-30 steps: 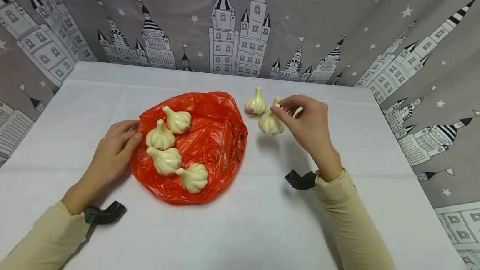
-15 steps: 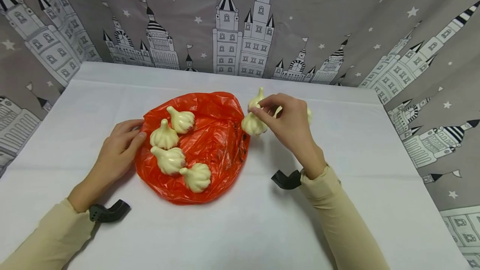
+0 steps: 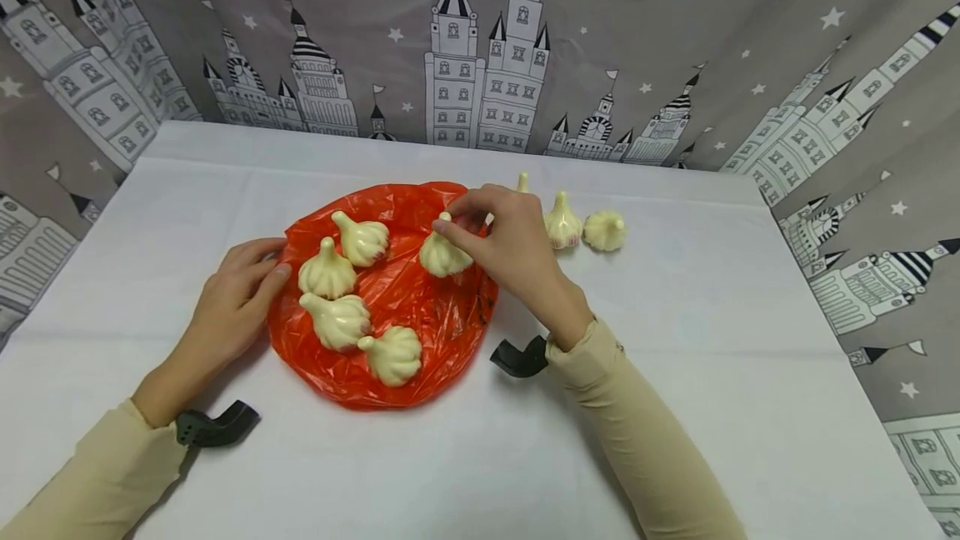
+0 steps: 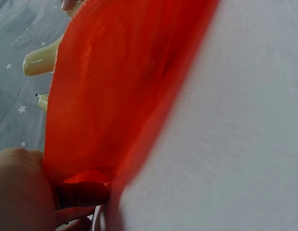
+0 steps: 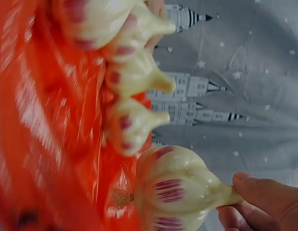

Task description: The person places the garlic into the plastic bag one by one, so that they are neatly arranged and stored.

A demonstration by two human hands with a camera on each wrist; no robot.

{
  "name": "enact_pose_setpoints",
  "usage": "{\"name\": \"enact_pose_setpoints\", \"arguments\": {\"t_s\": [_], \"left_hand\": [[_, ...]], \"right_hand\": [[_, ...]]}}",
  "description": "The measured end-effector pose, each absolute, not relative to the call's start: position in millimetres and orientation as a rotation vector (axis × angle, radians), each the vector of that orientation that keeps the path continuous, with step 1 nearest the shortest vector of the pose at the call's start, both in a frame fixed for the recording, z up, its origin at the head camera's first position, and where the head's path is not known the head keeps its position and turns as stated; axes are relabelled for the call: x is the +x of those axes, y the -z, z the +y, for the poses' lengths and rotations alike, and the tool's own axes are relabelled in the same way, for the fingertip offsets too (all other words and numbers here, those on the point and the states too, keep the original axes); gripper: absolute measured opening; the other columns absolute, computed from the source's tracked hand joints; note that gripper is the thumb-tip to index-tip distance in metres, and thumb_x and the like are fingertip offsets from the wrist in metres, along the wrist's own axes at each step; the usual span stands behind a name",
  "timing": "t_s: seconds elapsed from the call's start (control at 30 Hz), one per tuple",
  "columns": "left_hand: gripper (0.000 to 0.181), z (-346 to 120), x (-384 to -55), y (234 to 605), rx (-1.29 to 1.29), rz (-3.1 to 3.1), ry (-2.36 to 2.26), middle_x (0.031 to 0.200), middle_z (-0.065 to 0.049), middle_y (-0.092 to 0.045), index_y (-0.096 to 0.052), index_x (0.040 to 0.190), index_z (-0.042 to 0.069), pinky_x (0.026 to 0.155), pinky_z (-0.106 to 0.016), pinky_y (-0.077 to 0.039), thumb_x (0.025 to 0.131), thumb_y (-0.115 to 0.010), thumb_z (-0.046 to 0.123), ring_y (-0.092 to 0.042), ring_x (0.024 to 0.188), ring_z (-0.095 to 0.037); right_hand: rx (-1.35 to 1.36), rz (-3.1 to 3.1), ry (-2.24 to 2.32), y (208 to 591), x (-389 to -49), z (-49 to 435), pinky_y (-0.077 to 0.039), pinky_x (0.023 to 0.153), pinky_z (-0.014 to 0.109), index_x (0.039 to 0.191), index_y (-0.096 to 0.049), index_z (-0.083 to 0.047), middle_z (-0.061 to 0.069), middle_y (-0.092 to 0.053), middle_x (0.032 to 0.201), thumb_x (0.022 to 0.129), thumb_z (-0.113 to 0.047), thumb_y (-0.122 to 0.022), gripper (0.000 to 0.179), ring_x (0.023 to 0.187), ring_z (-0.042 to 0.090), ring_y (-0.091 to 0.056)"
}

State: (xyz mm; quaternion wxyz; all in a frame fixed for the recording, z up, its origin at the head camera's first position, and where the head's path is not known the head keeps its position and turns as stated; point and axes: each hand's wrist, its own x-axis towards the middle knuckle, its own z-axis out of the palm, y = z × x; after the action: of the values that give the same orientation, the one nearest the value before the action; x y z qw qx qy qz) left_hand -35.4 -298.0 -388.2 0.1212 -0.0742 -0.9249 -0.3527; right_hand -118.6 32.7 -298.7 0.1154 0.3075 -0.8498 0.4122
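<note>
- Clearly the right hand (image 3: 506, 227) has the work: its thumb and fingers are pinched together on the thin neck of a glossy cream garlic bulb with purple streaks (image 3: 442, 258).
- This bulb is over the right part of a crumpled, rounded red plastic bag (image 3: 450, 319); whether its base touches the film, I cannot tell.
- To my eye, everything turns on base against bag: the bulb's body hangs just below the right fingertips and slightly left, far nearer that hand than the left hand (image 3: 234, 298).
- Its long axis runs close to upright, neck up into the pinch, stringy roots pointing down.
- The left fingers and thumb are closed on the bag's left edge.
- Four similar cream bulbs (image 3: 337, 322) rest on the bag; three others (image 3: 562, 222) sit right of it, one mostly hidden.
</note>
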Motion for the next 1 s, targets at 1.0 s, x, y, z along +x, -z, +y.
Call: {"name": "enact_pose_setpoints", "arguments": {"t_s": [1.0], "left_hand": [[0.035,-293,-26,388,-0.23,-2.674,1.015,0.138,-0.023,-0.052,-0.067,0.115,-0.009,0.108,-0.068,-0.03,0.103,-0.05,0.019,-0.04,0.132,-0.042]], "right_hand": [[1.14,-2.657,-1.155,321,-96,-27,-0.046,0.065,0.016,0.088,-0.074,-0.019,-0.011,-0.062,0.076,0.086,-0.034,-0.077,0.015,0.073,0.004,-0.056]]}}
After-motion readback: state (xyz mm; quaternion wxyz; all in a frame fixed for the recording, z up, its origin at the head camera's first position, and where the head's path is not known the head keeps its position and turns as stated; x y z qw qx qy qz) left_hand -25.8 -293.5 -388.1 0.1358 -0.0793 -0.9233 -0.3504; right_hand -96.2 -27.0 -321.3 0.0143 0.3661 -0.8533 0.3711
